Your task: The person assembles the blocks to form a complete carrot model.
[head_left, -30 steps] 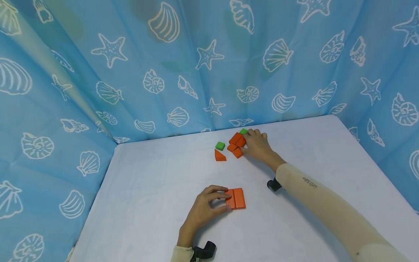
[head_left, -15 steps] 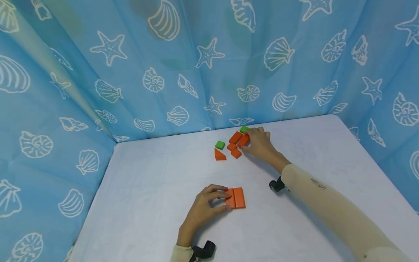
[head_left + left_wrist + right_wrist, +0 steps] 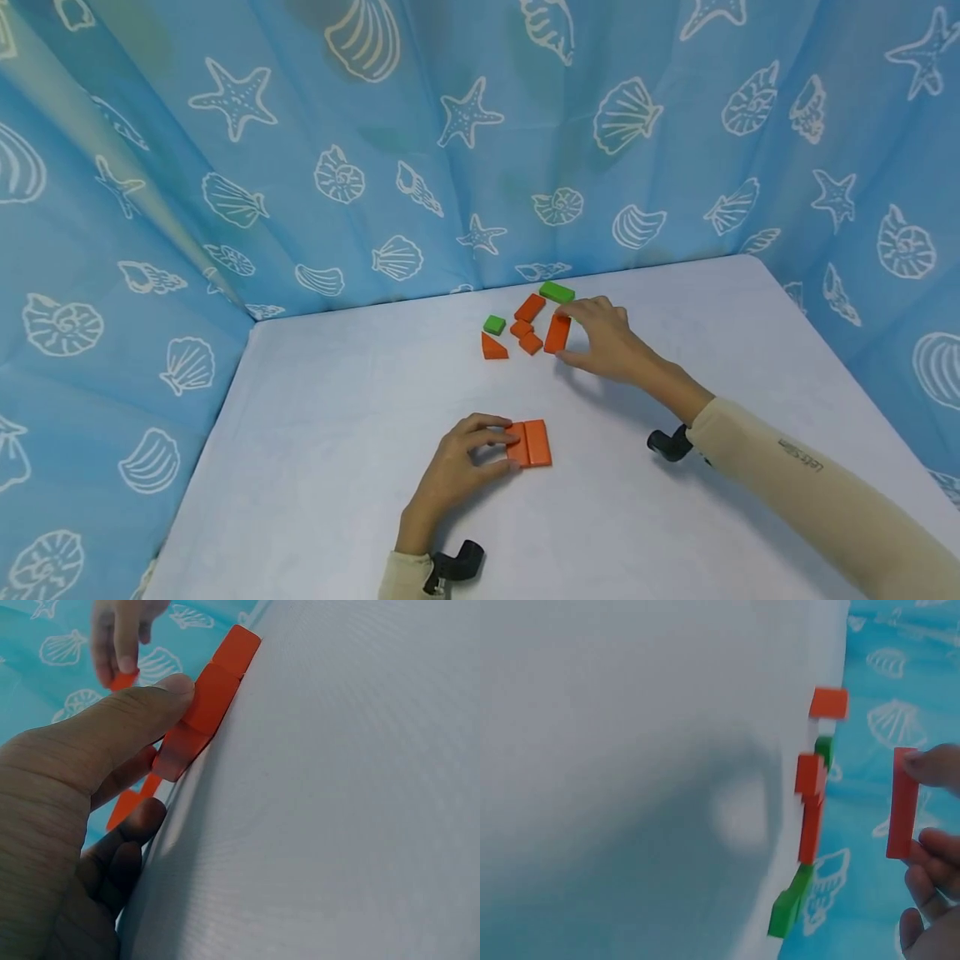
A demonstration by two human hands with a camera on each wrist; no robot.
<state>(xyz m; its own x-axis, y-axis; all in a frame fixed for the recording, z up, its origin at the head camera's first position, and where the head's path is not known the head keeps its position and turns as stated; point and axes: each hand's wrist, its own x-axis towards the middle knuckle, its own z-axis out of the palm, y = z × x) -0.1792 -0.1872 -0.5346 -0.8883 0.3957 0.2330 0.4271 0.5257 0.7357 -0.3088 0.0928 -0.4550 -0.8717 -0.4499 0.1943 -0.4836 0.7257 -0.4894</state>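
Note:
My left hand pinches the left one of two flat orange blocks that lie side by side on the white table; the other block touches it on the right. In the left wrist view the thumb presses on the edge of the orange block. Between thumb and fingertips, my right hand holds a rectangular orange block. The right wrist view shows this block raised off the table, its narrow side facing the camera.
Beside the right hand lie two small orange blocks, a longer orange block, an orange triangular block, a small green block and a longer green block. A blue shell-patterned curtain borders the white table.
My right hand has drawn an orange block away from the cluster, to the right and off the table. The longer green block is now uncovered. The left hand keeps its grip on its block.

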